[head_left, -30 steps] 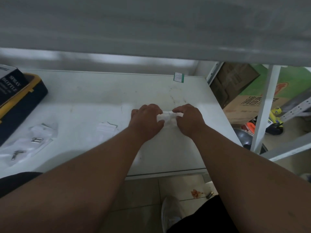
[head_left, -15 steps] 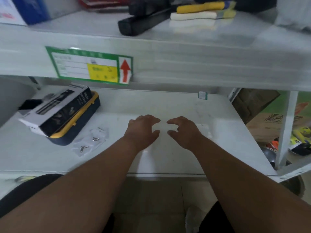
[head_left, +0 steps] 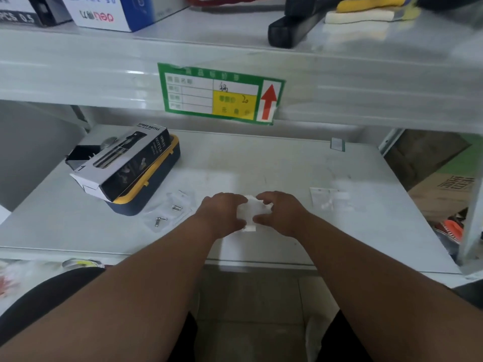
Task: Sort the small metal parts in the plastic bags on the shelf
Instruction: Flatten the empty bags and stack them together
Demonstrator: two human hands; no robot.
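A small clear plastic bag (head_left: 251, 212) lies on the white shelf (head_left: 261, 165) between my two hands. My left hand (head_left: 222, 214) holds its left edge with curled fingers, and my right hand (head_left: 281, 212) grips its right edge, thumb below and fingers above. To the left lie two clear bags with small metal parts, one (head_left: 177, 207) nearer the hands and one (head_left: 160, 221) closer to the shelf front. Another clear bag (head_left: 326, 201) with pale contents lies to the right of my hands.
A spray bottle box (head_left: 125, 160) rests on a blue and yellow case (head_left: 154, 184) at the shelf's left. The upper shelf carries a green label (head_left: 219, 94), boxes and tools. A shelf post (head_left: 473, 226) and cardboard boxes stand at the right.
The view swung up and left. My hands let go of the bag they held, hovered with spread fingers, and now grip a small bag between them.
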